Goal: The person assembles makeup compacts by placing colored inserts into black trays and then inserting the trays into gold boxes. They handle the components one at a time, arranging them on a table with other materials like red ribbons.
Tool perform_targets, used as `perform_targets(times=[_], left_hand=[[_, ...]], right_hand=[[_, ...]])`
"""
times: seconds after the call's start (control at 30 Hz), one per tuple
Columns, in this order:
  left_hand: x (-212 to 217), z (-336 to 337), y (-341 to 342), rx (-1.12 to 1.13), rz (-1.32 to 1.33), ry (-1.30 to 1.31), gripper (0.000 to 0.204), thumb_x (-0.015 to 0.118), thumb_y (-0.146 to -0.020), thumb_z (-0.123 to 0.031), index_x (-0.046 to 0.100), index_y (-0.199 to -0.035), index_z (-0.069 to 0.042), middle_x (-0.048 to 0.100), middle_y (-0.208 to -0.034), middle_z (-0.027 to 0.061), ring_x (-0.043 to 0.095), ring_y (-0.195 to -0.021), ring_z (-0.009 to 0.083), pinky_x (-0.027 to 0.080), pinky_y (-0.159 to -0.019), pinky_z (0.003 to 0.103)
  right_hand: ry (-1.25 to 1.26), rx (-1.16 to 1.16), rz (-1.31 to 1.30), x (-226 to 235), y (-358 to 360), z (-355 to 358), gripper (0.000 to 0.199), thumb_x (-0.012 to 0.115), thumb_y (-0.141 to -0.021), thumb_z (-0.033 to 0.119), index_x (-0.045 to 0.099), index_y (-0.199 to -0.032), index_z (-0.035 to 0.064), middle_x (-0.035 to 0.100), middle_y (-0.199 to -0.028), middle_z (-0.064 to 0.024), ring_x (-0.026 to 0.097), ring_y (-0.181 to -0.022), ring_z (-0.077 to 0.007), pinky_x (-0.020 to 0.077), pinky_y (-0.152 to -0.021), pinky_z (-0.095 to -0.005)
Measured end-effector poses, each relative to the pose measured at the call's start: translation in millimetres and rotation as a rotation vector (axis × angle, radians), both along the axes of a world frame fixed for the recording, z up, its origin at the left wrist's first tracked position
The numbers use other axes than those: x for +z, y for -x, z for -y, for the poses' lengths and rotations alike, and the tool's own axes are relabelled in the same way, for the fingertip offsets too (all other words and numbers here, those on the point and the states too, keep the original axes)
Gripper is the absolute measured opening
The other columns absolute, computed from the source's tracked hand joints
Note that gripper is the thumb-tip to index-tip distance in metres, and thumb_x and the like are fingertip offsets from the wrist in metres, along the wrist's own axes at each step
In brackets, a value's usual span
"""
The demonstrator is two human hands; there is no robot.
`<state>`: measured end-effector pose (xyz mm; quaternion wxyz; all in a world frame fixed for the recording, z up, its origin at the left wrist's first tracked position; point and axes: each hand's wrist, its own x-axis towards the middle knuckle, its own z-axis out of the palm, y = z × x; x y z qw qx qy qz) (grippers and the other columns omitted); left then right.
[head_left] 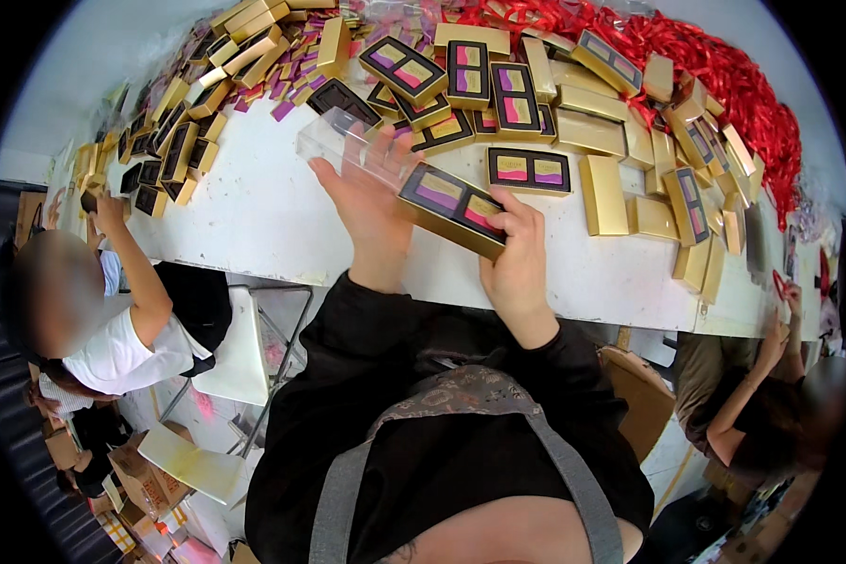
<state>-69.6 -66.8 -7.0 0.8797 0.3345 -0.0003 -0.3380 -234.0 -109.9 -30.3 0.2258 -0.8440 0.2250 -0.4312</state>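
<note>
Gold box [453, 209] gripped by right hand [517, 258], overhanging table edge [282, 268].

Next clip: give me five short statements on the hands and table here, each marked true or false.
1. The right hand holds a gold box with pink and purple inserts. True.
2. The left hand holds a pair of scissors. False: it holds a clear plastic cover.
3. Red ribbon is heaped at the table's far right. True.
4. The table is black. False: white.
5. Nobody else is at the table. False: a person in white is at the left.
</note>
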Motion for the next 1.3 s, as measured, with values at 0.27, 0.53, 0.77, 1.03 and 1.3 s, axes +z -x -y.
perform_targets(times=[0.27, 0.53, 0.77, 1.03, 1.3], left_hand=[[1, -6, 16, -0.021, -0.017, 0.042, 0.075, 0.023, -0.094, -0.066, 0.042, -0.133, -0.005, 0.059, -0.119, 0.0149, 0.056, -0.111, 0.0325, 0.044, -0.095, 0.05], [6, -53, 56, -0.476, -0.214, 0.138, 0.068, 0.019, -0.098, -0.06, 0.05, -0.125, -0.006, 0.059, -0.116, 0.0115, 0.06, -0.104, 0.0269, 0.05, -0.088, 0.044], [-18, -91, 45, -0.797, 0.751, -0.59, 0.052, 0.046, -0.097, -0.041, 0.042, -0.134, -0.004, 0.056, -0.119, 0.0118, 0.058, -0.105, 0.0218, 0.049, -0.088, 0.036], [-34, -85, 66, -0.381, 1.023, -0.38, 0.049, 0.061, -0.09, -0.01, 0.036, -0.132, -0.001, 0.044, -0.126, 0.0124, 0.047, -0.113, 0.0199, 0.042, -0.093, 0.032], [-28, -87, 76, -0.586, 1.06, -0.433, 0.05, 0.068, -0.081, -0.001, 0.039, -0.121, -0.005, 0.044, -0.124, 0.0103, 0.048, -0.115, 0.02, 0.041, -0.097, 0.033]], right_hand=[[0.026, -0.01, 0.085, -19, -23, -14, 0.055, 0.066, -0.067, -0.011, 0.044, -0.114, 0.0056, 0.045, -0.135, -0.0199, 0.053, -0.105, -0.0394, 0.0477, -0.085, -0.0415], [-0.437, 0.388, 0.144, -5, 6, -23, 0.084, 0.075, -0.079, 0.024, 0.029, -0.146, 0.0037, 0.015, -0.156, -0.0224, 0.047, -0.12, -0.0325, 0.036, -0.099, -0.0406], [-0.413, 0.334, 0.303, 4, 14, -4, 0.052, 0.068, -0.087, 0.026, 0.045, -0.125, 0.0002, 0.064, -0.107, -0.0146, 0.061, -0.102, -0.0284, 0.0447, -0.092, -0.0404], [-0.782, 0.352, 0.373, -17, 1, -23, 0.018, 0.06, -0.091, 0.008, 0.05, -0.105, 0.0035, 0.057, -0.114, -0.0133, 0.058, -0.101, -0.0187, 0.0463, -0.087, -0.0305], [-1.416, 0.251, 0.483, -7, 17, -33, 0.008, 0.061, -0.09, 0.003, 0.058, -0.098, 0.001, 0.06, -0.107, -0.0093, 0.058, -0.096, -0.0119, 0.0465, -0.085, -0.0264]])
